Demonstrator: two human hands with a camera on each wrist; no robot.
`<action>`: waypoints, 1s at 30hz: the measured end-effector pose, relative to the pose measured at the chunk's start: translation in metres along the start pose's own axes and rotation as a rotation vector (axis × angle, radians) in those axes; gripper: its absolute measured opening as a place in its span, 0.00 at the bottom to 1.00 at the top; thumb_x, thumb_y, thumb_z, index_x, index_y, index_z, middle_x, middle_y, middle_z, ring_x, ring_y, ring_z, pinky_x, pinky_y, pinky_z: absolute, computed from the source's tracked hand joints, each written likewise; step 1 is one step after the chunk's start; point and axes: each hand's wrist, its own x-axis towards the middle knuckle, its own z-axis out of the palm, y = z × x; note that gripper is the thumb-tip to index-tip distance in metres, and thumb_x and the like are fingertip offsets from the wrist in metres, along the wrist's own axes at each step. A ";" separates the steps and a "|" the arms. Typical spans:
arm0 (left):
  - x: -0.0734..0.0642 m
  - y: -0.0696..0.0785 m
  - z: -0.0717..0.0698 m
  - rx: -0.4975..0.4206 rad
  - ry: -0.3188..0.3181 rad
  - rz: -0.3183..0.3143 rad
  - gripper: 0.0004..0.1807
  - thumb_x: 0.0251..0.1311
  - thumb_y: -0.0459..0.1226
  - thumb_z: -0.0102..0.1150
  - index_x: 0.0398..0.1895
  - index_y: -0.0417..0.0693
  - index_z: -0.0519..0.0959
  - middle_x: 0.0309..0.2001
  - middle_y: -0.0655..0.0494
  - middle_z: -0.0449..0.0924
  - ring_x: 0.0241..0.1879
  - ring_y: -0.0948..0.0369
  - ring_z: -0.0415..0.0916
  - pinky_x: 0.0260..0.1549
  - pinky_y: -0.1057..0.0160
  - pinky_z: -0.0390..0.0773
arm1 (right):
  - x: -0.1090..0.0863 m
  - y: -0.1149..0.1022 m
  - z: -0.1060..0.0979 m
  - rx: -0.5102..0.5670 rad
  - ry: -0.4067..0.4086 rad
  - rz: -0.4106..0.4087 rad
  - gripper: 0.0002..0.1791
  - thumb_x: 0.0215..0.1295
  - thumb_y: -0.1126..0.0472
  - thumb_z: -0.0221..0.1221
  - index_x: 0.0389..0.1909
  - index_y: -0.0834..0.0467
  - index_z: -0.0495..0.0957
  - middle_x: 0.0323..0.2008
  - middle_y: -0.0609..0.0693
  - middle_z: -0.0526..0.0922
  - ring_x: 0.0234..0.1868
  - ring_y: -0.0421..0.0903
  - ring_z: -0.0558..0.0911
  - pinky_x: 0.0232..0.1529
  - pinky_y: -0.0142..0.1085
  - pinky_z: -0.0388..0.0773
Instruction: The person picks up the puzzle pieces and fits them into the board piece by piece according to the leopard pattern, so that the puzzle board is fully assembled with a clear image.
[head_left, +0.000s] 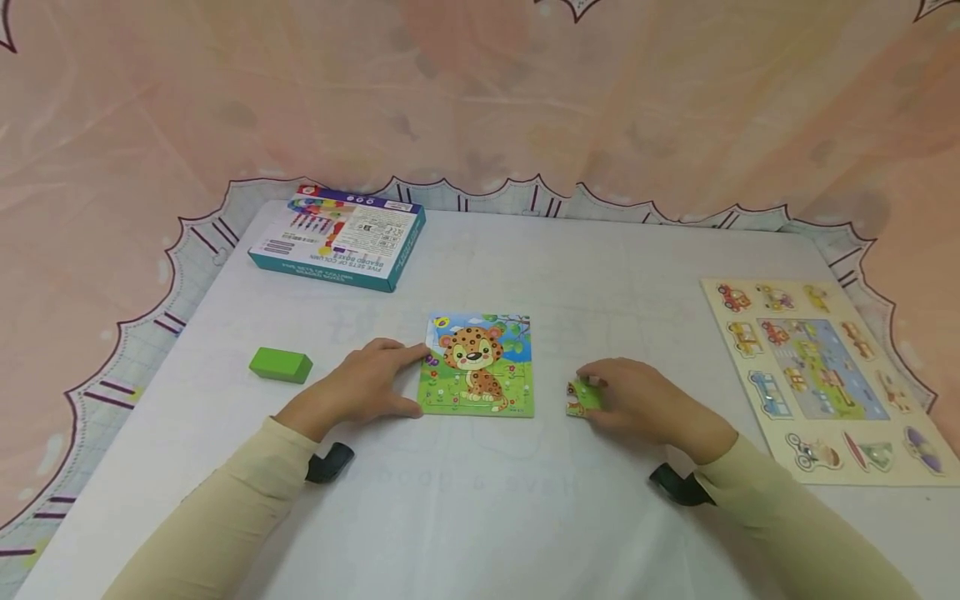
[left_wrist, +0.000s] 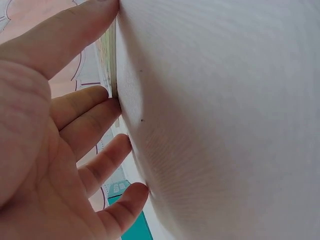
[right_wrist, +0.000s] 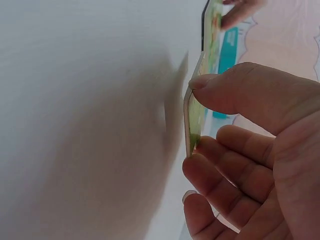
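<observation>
A square leopard puzzle board [head_left: 475, 367] lies flat on the white tabletop, in the middle of the head view. At its left side is my left hand [head_left: 363, 383], with the index fingertip and thumb right at the edge and the fingers fairly straight. In the left wrist view the fingertips [left_wrist: 114, 107] rest on the tabletop beside the board's thin edge. Right of the board, my right hand [head_left: 637, 400] pinches a small green-and-spotted puzzle piece [head_left: 588, 395] between thumb and fingers. The right wrist view has this puzzle piece [right_wrist: 194, 117] edge-on, with a slight bend along it.
A green block [head_left: 281, 365] lies left of my left hand. Behind it, near the table's back left, is a flat teal-and-white box [head_left: 341, 237]. A wooden vehicle puzzle board [head_left: 731, 333] lies at the right. A patterned peach cloth [head_left: 480, 100] hangs behind the table.
</observation>
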 end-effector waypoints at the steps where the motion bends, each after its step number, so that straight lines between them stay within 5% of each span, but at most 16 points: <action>1: 0.000 0.000 0.000 -0.001 0.001 0.000 0.46 0.51 0.48 0.77 0.74 0.49 0.67 0.67 0.40 0.68 0.67 0.42 0.62 0.61 0.38 0.67 | 0.002 -0.001 0.000 0.002 -0.001 -0.005 0.24 0.57 0.61 0.70 0.53 0.66 0.79 0.45 0.54 0.85 0.48 0.53 0.82 0.53 0.50 0.78; 30: 0.002 -0.002 0.002 0.000 0.007 0.008 0.46 0.51 0.48 0.77 0.74 0.49 0.68 0.66 0.40 0.68 0.67 0.43 0.62 0.60 0.38 0.67 | 0.054 -0.038 0.014 0.049 -0.072 -0.067 0.25 0.61 0.60 0.67 0.56 0.68 0.78 0.51 0.56 0.83 0.55 0.55 0.79 0.60 0.47 0.73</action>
